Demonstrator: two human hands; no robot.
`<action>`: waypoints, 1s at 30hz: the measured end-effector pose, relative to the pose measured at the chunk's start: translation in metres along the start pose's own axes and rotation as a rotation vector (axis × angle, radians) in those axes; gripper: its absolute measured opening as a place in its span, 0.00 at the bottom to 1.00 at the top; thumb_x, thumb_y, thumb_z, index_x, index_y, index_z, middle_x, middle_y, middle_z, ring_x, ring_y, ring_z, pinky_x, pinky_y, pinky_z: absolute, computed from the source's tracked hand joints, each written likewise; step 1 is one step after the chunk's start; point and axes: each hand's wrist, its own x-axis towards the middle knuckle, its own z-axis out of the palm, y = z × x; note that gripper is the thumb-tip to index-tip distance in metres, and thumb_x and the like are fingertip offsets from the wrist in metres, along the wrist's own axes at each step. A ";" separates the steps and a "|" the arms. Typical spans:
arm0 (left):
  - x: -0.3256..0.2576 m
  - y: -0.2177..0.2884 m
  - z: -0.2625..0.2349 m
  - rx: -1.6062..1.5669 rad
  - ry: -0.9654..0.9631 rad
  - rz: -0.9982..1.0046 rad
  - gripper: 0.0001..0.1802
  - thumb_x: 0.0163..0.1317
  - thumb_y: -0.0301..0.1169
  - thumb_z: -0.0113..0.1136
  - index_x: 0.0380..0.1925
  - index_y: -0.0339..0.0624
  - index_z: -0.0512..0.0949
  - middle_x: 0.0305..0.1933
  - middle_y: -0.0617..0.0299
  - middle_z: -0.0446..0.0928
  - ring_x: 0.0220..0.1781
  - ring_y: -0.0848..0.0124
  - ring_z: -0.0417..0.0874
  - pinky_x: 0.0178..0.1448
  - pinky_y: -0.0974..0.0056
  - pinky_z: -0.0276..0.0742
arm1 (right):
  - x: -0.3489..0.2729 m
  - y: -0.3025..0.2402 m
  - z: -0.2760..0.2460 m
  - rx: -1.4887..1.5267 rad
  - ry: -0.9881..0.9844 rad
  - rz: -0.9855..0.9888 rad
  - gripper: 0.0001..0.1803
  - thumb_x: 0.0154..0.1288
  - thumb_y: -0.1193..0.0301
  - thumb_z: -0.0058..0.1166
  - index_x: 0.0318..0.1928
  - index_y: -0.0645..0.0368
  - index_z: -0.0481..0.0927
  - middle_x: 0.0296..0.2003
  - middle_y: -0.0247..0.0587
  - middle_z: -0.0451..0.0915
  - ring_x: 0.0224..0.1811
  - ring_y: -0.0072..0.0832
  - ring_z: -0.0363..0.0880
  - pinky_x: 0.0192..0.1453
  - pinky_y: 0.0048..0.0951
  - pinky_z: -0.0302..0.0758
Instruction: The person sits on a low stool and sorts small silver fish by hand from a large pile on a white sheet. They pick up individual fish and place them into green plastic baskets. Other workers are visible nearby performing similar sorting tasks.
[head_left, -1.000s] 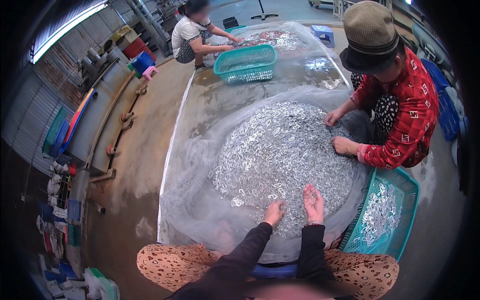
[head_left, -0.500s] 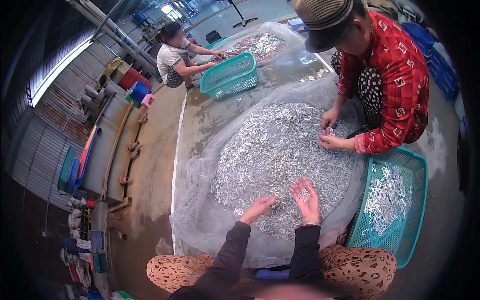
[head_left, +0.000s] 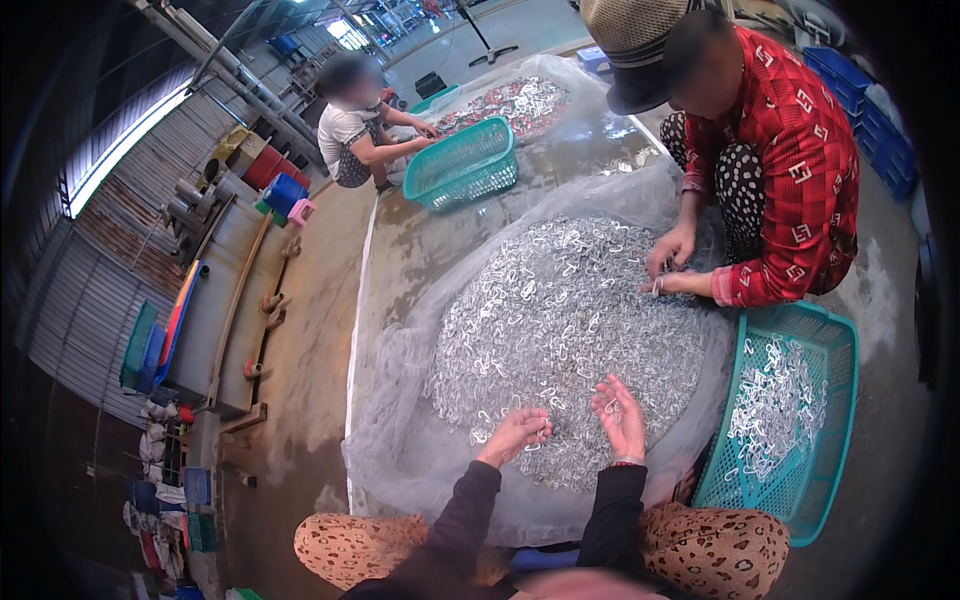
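Observation:
A broad heap of small silvery wire hooks (head_left: 560,320) lies on a pale mesh net (head_left: 400,370) in front of me. Over its near edge, my left hand (head_left: 518,435) has its fingers curled, with a small whitish hook at the tips. To the right, my right hand (head_left: 622,420) is turned palm up, fingers partly bent, and a looped pale hook (head_left: 612,407) rests against them. The hands are apart, both just above the heap. Whether more pieces lie in either palm I cannot tell.
At my right, a teal basket (head_left: 800,440) holds loose hooks. A co-worker in a red patterned shirt (head_left: 795,160) handles hooks at the heap's right side. Farther back, another person (head_left: 352,130) works beside a teal basket (head_left: 462,165) and a second heap (head_left: 520,105).
My left hand's fingers have curled inward, and my right hand's fingers have bent, its palm turning toward the left. The red-shirted co-worker's hands have parted slightly and lowered.

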 end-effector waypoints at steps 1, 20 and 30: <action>0.001 0.000 0.006 0.056 0.027 0.029 0.17 0.63 0.30 0.55 0.49 0.32 0.69 0.43 0.57 0.76 0.43 0.71 0.79 0.47 0.67 0.76 | 0.000 0.003 0.003 -0.032 0.019 0.041 0.26 0.68 0.62 0.46 0.61 0.64 0.63 0.46 0.45 0.74 0.42 0.34 0.77 0.47 0.33 0.76; 0.064 -0.120 0.019 1.029 0.294 0.553 0.29 0.41 0.30 0.69 0.48 0.49 0.74 0.47 0.52 0.72 0.51 0.50 0.72 0.55 0.52 0.69 | -0.002 -0.016 -0.017 0.815 0.112 0.146 0.09 0.70 0.69 0.42 0.43 0.61 0.71 0.31 0.39 0.66 0.32 0.26 0.64 0.29 0.22 0.69; 0.043 -0.094 -0.036 0.419 0.000 0.097 0.14 0.56 0.31 0.59 0.41 0.37 0.75 0.36 0.55 0.77 0.35 0.69 0.81 0.41 0.65 0.77 | -0.005 -0.007 0.014 0.366 -0.071 0.237 0.11 0.72 0.66 0.38 0.36 0.58 0.67 0.18 0.29 0.55 0.17 0.18 0.50 0.13 0.18 0.48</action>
